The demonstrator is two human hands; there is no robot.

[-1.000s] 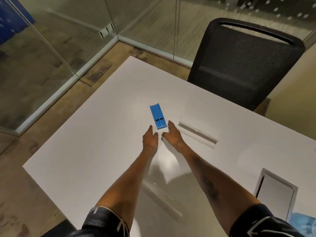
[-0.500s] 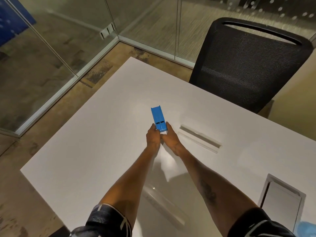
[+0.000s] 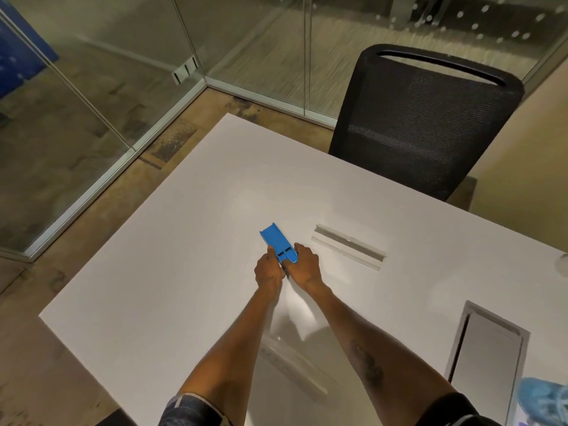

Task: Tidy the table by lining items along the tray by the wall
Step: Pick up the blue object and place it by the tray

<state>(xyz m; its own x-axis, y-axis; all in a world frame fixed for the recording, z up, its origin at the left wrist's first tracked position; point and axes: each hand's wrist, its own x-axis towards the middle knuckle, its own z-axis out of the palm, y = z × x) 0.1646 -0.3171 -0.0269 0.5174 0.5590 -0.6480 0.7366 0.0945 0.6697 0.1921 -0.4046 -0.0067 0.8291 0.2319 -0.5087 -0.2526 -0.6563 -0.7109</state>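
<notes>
A: Where is the blue plastic tray [image 3: 278,243]?
B: Near the middle of the white surface [image 3: 172,256], long and narrow, its far end angled toward the far left corner. Its near end has two small slots.

A: And the hands?
B: Both are on that near end. The left hand [image 3: 270,273] grips the tray's left side, fingers curled against it; the right hand [image 3: 305,267] clasps the right side, fingers closed over the corner. The hands nearly touch each other behind it.

A: Is the tray lifted?
B: I cannot tell; its far end looks low to the surface.

A: What lies around it?
B: Just right of the right hand, a clear acrylic strip [image 3: 349,245] lies flat. Another clear strip [image 3: 292,365] lies nearer the near edge, between the forearms. Toward the near right corner sits a grey cable hatch [image 3: 487,361] set into the surface. A black mesh chair [image 3: 424,118] stands at the far edge.
</notes>
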